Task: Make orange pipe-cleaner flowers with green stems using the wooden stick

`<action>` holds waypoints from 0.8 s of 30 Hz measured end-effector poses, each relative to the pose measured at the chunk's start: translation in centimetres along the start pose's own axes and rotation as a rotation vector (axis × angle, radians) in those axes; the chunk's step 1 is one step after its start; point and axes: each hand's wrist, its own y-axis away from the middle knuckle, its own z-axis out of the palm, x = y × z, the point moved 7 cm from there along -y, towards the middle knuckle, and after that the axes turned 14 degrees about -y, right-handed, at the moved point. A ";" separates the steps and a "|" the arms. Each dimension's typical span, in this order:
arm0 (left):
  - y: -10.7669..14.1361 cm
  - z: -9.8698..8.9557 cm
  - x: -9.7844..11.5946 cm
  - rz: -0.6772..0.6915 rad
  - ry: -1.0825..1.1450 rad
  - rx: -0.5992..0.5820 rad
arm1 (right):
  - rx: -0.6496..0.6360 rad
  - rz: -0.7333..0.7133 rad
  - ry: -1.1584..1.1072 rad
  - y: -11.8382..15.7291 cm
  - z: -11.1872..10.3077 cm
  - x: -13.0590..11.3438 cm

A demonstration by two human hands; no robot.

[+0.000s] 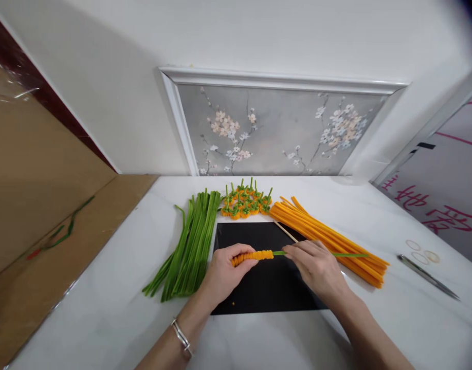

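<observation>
My left hand point(228, 270) is closed around an orange pipe-cleaner coil point(264, 255), whose ridged right end sticks out past the thumb and fingers. From that end runs a green pipe cleaner point(349, 255). My right hand point(315, 267) pinches this green stem a short way from the coil, and its free length extends to the right beyond the hand. Both hands are above a black mat point(267, 293). Part of the coil is hidden by the left fingers.
Green pipe cleaners point(195, 246) lie left of the mat, orange pipe cleaners point(332, 241) right. Several small orange-and-green pieces point(246, 200) stand behind it. A thin wooden stick point(285, 231) rests on the mat. Rubber bands point(419, 257) and tweezers point(429, 277) lie far right.
</observation>
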 end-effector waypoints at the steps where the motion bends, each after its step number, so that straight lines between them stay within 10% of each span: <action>1: 0.0 0.0 0.0 0.002 -0.006 0.001 | 0.003 -0.001 0.002 0.0 0.0 -0.1; 24: -0.2 -1.0 0.9 0.063 0.067 0.053 | 0.053 0.069 -0.150 0.1 -0.3 0.2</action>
